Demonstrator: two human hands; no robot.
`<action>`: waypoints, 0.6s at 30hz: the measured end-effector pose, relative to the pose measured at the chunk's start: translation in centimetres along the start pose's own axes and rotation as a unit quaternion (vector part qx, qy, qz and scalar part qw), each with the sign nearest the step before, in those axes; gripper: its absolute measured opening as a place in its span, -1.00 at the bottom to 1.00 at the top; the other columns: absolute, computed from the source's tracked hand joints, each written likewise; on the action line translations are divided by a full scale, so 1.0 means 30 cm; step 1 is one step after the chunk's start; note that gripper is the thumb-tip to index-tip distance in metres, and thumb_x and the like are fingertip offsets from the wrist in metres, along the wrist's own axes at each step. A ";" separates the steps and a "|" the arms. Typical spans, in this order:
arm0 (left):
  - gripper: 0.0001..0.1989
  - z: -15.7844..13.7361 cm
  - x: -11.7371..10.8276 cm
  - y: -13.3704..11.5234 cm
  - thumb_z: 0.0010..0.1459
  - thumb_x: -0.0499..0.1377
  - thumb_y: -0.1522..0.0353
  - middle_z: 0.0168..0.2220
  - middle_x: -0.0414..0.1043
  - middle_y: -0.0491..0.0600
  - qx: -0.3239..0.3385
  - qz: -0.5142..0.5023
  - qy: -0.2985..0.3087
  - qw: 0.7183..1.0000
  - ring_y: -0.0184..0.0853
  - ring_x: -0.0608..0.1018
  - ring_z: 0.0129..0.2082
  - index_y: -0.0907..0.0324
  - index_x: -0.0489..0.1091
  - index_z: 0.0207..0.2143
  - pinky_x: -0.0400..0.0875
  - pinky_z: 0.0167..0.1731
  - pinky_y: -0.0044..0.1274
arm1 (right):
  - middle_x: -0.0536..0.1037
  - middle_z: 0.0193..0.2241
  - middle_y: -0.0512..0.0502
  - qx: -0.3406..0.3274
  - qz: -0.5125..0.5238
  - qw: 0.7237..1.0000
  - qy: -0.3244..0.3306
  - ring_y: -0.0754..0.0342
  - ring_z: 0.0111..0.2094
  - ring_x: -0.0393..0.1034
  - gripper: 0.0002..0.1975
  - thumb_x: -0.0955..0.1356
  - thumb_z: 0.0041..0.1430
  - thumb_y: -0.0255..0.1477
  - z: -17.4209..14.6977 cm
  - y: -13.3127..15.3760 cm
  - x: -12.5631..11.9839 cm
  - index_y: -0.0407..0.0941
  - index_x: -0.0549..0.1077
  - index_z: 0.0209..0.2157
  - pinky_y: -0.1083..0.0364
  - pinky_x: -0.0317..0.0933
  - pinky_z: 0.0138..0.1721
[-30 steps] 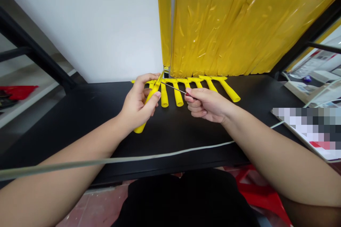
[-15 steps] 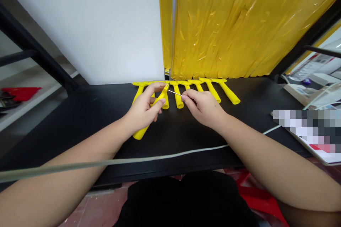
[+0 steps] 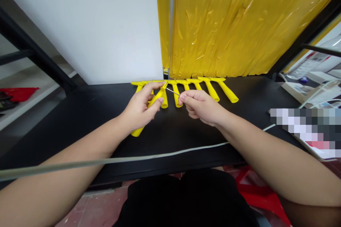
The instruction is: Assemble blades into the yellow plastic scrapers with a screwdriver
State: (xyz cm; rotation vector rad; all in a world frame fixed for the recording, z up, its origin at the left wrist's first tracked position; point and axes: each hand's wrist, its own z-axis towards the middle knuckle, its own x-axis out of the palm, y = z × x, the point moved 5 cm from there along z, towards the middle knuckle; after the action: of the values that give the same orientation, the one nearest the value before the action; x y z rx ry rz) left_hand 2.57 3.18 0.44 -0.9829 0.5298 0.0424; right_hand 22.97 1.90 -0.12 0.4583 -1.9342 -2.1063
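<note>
My left hand (image 3: 137,110) is closed around a yellow plastic handle (image 3: 136,131), tilted with its wide round end down toward me. Its narrow head points up and right, past my thumb and forefinger. Between the thumb and fingertips of my right hand (image 3: 204,107) is a thin metal rod (image 3: 172,91). The rod's far tip meets the head of the held handle; whether it sits inside cannot be made out. Behind both hands, several similar yellow T-shaped handles (image 3: 212,90) lie in a row on the black tabletop (image 3: 170,131), partly hidden by my left hand.
A white panel (image 3: 106,25) and a yellow plastic-wrapped stack (image 3: 218,25) stand at the back edge. One pale cord (image 3: 170,154) crosses in front of the tabletop. Black frame posts (image 3: 48,60) rise at the sides. A red stool (image 3: 262,198) is below right.
My right hand has turned slightly, its lower fingers now showing more, and the rod's visible length is shorter. The left hand keeps its hold on the handle. The whole view has shifted slightly.
</note>
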 end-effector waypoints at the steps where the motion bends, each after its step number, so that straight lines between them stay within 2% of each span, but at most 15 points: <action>1: -0.49 0.002 0.002 -0.003 0.33 0.26 0.39 -0.16 0.49 -0.02 0.006 -0.002 0.002 1.000 -0.44 0.54 -0.50 -0.02 0.30 0.28 0.44 -0.63 -0.68 | 0.05 -0.66 0.22 -0.019 -0.030 0.999 0.001 0.22 -0.65 -0.17 -0.75 0.32 0.39 -0.25 0.006 0.004 -0.006 -0.07 0.41 -0.37 0.16 -0.18 -0.61; 4: -0.44 0.015 0.012 0.003 0.24 0.30 0.41 0.13 0.39 0.06 0.000 -0.043 0.013 0.999 -0.44 0.58 -0.42 -0.04 0.25 0.24 0.46 -0.64 -0.69 | 0.21 -0.59 0.13 -0.097 -0.155 0.983 0.000 0.18 -0.59 0.02 -0.73 0.30 0.42 -0.25 0.019 0.023 -0.022 -0.10 0.46 -0.33 0.13 -0.01 -0.53; 6: -0.43 0.032 0.004 0.021 0.18 0.33 0.41 0.15 0.34 0.05 -0.015 -0.084 0.001 0.996 -0.42 0.59 -0.42 -0.03 0.24 0.19 0.45 -0.69 -0.67 | 0.33 -0.51 0.06 -0.132 -0.220 0.967 -0.004 0.14 -0.50 0.16 -0.73 0.28 0.44 -0.26 0.020 0.033 -0.032 -0.11 0.48 -0.27 0.11 0.09 -0.43; 8: -0.43 0.056 -0.028 0.050 0.11 0.36 0.42 0.13 0.31 0.04 -0.030 -0.115 -0.041 0.992 -0.41 0.59 -0.44 -0.01 0.25 0.13 0.46 -0.70 -0.63 | 0.39 -0.45 0.02 -0.145 -0.255 0.956 -0.008 0.10 -0.44 0.23 -0.74 0.26 0.47 -0.26 0.017 0.038 -0.046 -0.10 0.48 -0.20 0.08 0.14 -0.35; 11: -0.47 0.097 -0.119 0.111 0.04 0.37 0.46 0.04 0.35 0.00 -0.055 -0.131 -0.140 0.980 -0.44 0.56 -0.47 0.07 0.31 0.05 0.57 -0.59 -0.54 | 0.45 -0.40 -0.01 -0.160 -0.275 0.948 -0.025 0.07 -0.40 0.29 -0.77 0.24 0.48 -0.28 0.017 0.045 -0.089 -0.10 0.46 -0.14 0.05 0.20 -0.28; 13: -0.49 0.118 -0.197 0.160 0.03 0.37 0.49 -0.08 0.40 -0.04 -0.082 -0.136 -0.213 0.964 -0.38 0.61 -0.40 0.10 0.33 0.03 0.66 -0.43 -0.49 | 0.49 -0.35 -0.04 -0.171 -0.281 0.943 -0.051 0.06 -0.38 0.34 -0.80 0.26 0.46 -0.30 0.025 0.049 -0.139 -0.09 0.46 -0.14 0.04 0.23 -0.25; 16: -0.57 0.131 -0.307 0.241 0.14 0.31 0.50 -0.24 0.46 -0.07 -0.131 -0.138 -0.281 0.941 -0.35 0.62 -0.39 0.14 0.32 0.04 0.67 -0.32 -0.45 | 0.56 -0.29 -0.08 -0.174 -0.289 0.934 -0.119 0.04 -0.36 0.38 -0.82 0.29 0.41 -0.31 0.043 0.051 -0.245 -0.08 0.47 -0.17 0.03 0.27 -0.24; 18: -0.58 0.119 -0.380 0.299 0.23 0.26 0.52 -0.24 0.49 -0.05 -0.184 -0.083 -0.326 0.924 -0.37 0.61 -0.40 0.17 0.26 0.10 0.66 -0.29 -0.45 | 0.60 -0.25 -0.10 -0.158 -0.313 0.921 -0.172 0.02 -0.33 0.40 -0.84 0.31 0.35 -0.34 0.056 0.049 -0.319 -0.09 0.50 -0.21 0.01 0.29 -0.19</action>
State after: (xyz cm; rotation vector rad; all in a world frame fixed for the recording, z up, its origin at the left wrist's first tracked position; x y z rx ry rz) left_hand -8.32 13.38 0.08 -1.2993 -0.1873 0.3156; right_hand 31.07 7.00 2.08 0.7555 -1.6952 -3.0237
